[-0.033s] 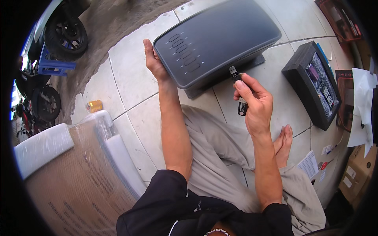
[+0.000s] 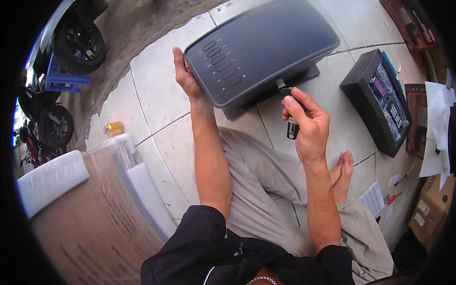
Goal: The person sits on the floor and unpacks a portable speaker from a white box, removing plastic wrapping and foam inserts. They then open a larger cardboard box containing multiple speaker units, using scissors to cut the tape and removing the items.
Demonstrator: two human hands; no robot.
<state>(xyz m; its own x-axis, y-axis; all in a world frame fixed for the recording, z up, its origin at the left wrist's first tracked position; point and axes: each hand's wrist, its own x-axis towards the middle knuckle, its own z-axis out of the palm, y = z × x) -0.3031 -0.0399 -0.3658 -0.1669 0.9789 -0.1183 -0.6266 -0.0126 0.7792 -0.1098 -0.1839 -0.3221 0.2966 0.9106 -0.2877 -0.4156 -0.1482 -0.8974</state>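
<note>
A dark grey box-shaped device (image 2: 280,33) with a row of oval buttons on its top panel stands tilted on the tiles ahead of me. My left hand (image 2: 186,78) grips its left end, thumb up along the edge and the other fingers hidden behind it. Close to the device's near right side, my right hand (image 2: 308,116) pinches a black USB stick (image 2: 292,129) between thumb and fingers. The stick's bare metal plug (image 2: 280,83) points up at that side, and whether it touches cannot be told.
To the right stands an open black box (image 2: 370,104) with small items inside. White paper (image 2: 434,128), printed sheets (image 2: 372,198) and a cardboard carton (image 2: 430,209) lie beyond it. At left are a plastic-wrapped package (image 2: 104,213), a gold can (image 2: 114,128), a blue stool (image 2: 66,80) and motorbikes (image 2: 78,42).
</note>
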